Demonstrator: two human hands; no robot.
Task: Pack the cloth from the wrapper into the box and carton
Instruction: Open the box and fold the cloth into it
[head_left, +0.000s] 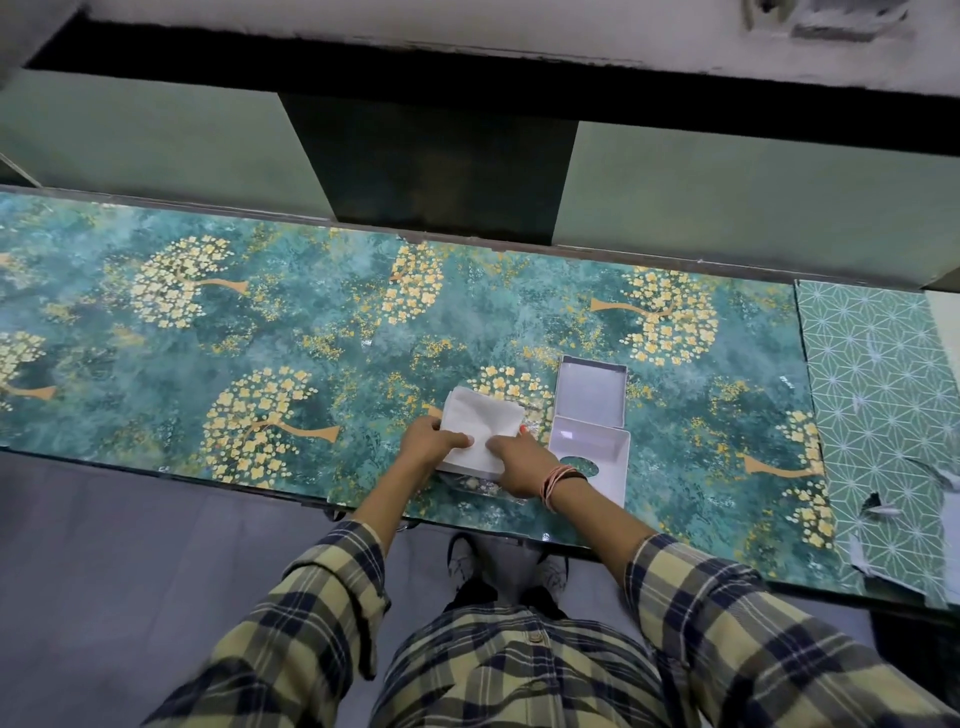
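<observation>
A folded white cloth (480, 423) lies on the table near its front edge. My left hand (428, 447) grips the cloth's left side, thumb on top. My right hand (519, 462) presses on its right part with the fingers over it. Under the cloth and my right hand a clear crinkled wrapper (478, 486) shows. Just to the right stand two open white box parts: a shallow square tray (592, 395) farther away, and a nearer piece (602, 452) with an oval cut-out, partly hidden by my right wrist.
The table (311, 332) carries a teal covering with yellow flower trees. A green patterned sheet (883, 415) with torn edges lies at the far right. Green panels and a dark gap rise behind the table. My shoes show on the grey floor below the front edge.
</observation>
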